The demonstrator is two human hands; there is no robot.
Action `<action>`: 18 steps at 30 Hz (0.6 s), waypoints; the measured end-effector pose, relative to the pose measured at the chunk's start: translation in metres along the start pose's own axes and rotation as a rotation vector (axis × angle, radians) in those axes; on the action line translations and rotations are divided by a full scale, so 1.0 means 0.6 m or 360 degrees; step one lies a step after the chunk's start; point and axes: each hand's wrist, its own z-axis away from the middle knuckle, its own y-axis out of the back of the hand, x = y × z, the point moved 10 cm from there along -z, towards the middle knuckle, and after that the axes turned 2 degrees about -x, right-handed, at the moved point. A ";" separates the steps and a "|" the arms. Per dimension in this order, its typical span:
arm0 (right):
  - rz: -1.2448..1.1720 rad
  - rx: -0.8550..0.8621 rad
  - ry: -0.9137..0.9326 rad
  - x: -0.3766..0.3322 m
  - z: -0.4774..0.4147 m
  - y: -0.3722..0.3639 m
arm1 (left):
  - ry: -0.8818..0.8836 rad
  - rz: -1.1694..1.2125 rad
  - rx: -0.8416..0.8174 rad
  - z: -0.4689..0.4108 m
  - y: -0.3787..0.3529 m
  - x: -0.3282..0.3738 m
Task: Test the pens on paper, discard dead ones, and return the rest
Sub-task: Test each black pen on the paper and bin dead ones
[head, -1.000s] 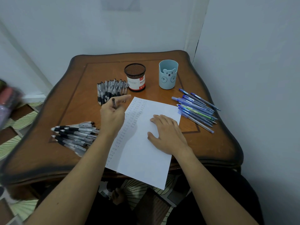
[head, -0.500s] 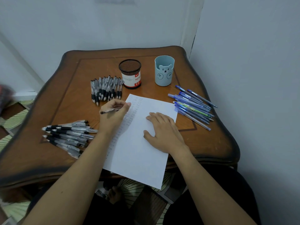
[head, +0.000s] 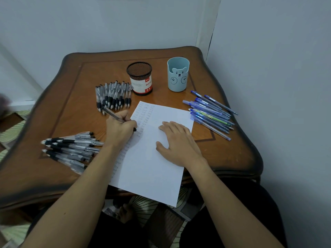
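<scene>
Dozens of crowded marks [head: 144, 111] are risking a misread of the pen [head: 112, 113] your left hand [head: 119, 130] is pinching, while spread fingers [head: 167, 125] of your right hand [head: 179, 144] are pinning the paper [head: 148, 172].

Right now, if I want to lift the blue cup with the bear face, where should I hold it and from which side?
Probably round the middle of the blue cup, with the right hand coming from the near right. It stands upright with a round, plain wall, the mesh holder stands close on its left, and the left hand holds a pen.
</scene>
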 end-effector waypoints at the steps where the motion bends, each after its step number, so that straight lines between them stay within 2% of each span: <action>1: -0.0004 0.0002 0.0001 -0.001 0.000 0.000 | -0.0006 -0.0035 0.0010 0.000 0.002 0.000; 5: 0.0002 0.0012 0.0000 -0.001 0.001 0.002 | -0.0091 -0.0171 -0.0007 0.000 0.000 0.006; 18: -0.0017 0.0014 0.0006 -0.003 0.001 0.004 | -0.0135 -0.0232 -0.0047 -0.002 -0.004 0.006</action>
